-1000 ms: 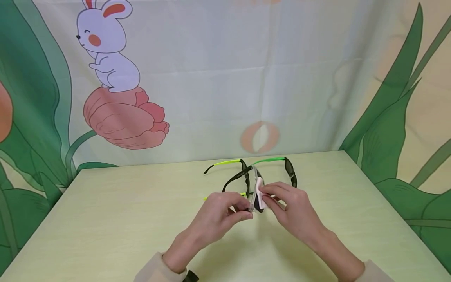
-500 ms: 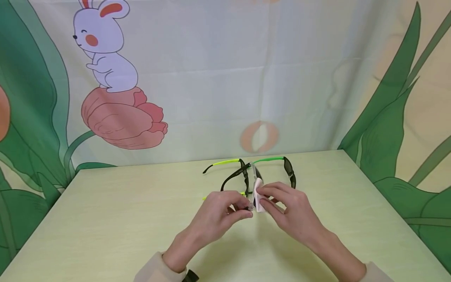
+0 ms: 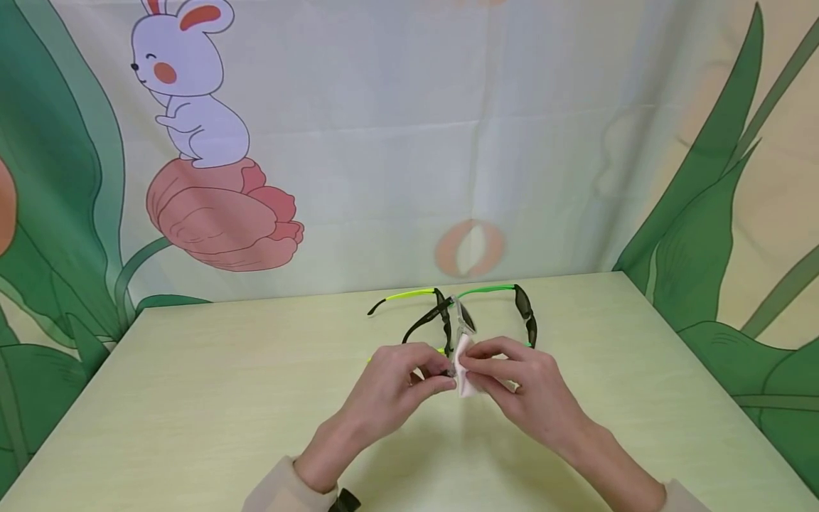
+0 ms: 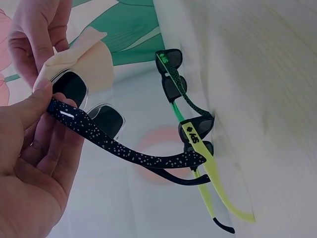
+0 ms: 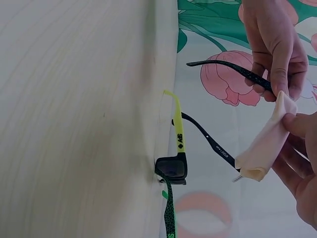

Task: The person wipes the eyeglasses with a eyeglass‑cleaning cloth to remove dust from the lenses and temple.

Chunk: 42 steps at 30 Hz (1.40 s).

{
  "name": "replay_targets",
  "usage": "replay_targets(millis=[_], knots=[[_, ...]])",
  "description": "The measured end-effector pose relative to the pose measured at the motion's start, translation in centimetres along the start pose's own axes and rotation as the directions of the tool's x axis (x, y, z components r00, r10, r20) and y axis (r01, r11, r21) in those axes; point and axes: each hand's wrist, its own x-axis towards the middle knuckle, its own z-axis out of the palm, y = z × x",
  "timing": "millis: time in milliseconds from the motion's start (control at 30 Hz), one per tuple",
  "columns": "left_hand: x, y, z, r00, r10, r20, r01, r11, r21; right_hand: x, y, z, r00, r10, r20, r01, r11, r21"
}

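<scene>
My left hand point(image 3: 392, 391) pinches a pair of sunglasses point(image 4: 119, 148) at one corner, where the frame meets the temple. The frame is clear, the lenses are dark, and the black temples have white specks. Opposite it, my right hand point(image 3: 534, 387) grips a pale pink cleaning cloth point(image 5: 266, 141) between thumb and fingers. The cloth is folded over the lens nearer my left hand and partly covers it in the left wrist view. The other lens point(image 4: 106, 120) is bare. Both hands hold these things above the table.
On the table point(image 3: 224, 398) behind my hands stand sunglasses with yellow temples point(image 4: 200, 148) and, to their right, sunglasses with green temples point(image 3: 525, 309). Both have dark lenses and unfolded temples. A printed cloth backdrop point(image 3: 371, 163) hangs at the table's back edge.
My right hand has slid the cloth down and slightly left along the sunglasses, toward my left hand, uncovering the farther lens. My left hand keeps its grip, almost in place.
</scene>
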Motion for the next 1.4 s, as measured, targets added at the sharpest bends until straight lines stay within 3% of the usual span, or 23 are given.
replay_targets(millis=[500, 667, 900, 1400], knots=[[-0.20, 0.37, -0.12, 0.998, 0.069, 0.016, -0.069, 0.998, 0.000, 0.39, 0.57, -0.32, 0.996, 0.033, -0.078, -0.037, 0.998, -0.047], [-0.25, 0.64, -0.15, 0.995, 0.102, 0.014, -0.102, 0.995, 0.010, 0.48, 0.92, -0.49, 0.996, 0.030, -0.089, -0.037, 0.996, -0.076], [-0.38, 0.74, -0.15, 0.994, 0.105, 0.014, -0.105, 0.994, 0.010, 0.20, 0.74, -0.61, 0.997, 0.032, -0.077, -0.037, 0.997, -0.063], [-0.20, 0.65, -0.41, 0.995, 0.094, -0.037, -0.092, 0.995, 0.037, 0.05, 0.17, -0.23, 0.997, -0.069, -0.039, 0.070, 0.997, 0.016]])
